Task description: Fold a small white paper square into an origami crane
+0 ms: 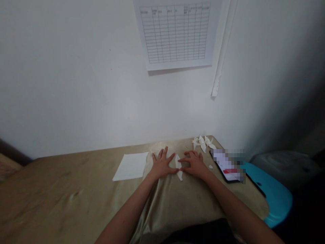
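A narrow folded piece of white paper (179,174) lies on the cloth between my two hands. My left hand (161,166) is open, its fingers spread over the cloth, with the thumb tip touching the left edge of the paper. From the other side, my right hand (195,165) has its thumb and index finger close together on the paper's right edge, the other fingers bent. Left of my left hand is a lined white sheet (132,166), flat. Several small folded white paper figures (202,143) stand beyond my right hand.
A phone (225,166) with a lit, blurred screen lies to the right, near a small white scrap (210,166). A blue stool (278,193) stands beside the brown-covered table (63,189). A printed grid sheet (177,37) hangs on the white wall (76,84) behind.
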`<action>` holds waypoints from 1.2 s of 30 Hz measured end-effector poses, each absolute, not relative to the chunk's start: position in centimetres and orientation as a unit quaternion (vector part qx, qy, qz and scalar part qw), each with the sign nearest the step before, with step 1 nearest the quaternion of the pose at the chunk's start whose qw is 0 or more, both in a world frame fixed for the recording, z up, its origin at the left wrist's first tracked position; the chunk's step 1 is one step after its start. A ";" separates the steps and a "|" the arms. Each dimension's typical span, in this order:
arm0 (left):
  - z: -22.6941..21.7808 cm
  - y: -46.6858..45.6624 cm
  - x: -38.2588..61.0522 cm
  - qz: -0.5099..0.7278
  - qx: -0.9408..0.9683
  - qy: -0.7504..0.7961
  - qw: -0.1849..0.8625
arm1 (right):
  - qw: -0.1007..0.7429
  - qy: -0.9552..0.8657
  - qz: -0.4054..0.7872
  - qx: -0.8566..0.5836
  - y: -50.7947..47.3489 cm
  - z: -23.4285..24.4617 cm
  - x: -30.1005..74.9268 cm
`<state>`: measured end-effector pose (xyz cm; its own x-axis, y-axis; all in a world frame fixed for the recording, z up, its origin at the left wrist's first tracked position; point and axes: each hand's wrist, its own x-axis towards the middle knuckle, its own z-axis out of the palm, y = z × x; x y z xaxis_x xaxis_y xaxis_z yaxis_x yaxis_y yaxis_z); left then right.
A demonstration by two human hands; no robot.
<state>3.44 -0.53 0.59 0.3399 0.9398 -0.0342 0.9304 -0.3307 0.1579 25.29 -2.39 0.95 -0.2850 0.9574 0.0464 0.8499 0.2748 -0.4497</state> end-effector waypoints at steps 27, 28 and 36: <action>1.2 -1.8 3.9 0.129 0.819 0.553 0.082 | 0.092 -0.804 0.140 -0.571 -0.7 -0.1 25.1; 1.2 -1.8 3.9 0.133 0.820 0.550 0.084 | 0.107 -0.801 0.140 -0.573 -0.8 -0.1 25.2; 1.2 -1.9 3.8 0.132 0.824 0.544 0.083 | 0.229 -0.808 0.154 -0.520 -1.7 0.6 25.8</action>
<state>3.78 -1.92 1.19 0.3723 0.9193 0.1278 0.8757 -0.3936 0.2798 25.80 -1.69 0.59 -0.3533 0.9116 0.2101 0.7699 0.4110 -0.4882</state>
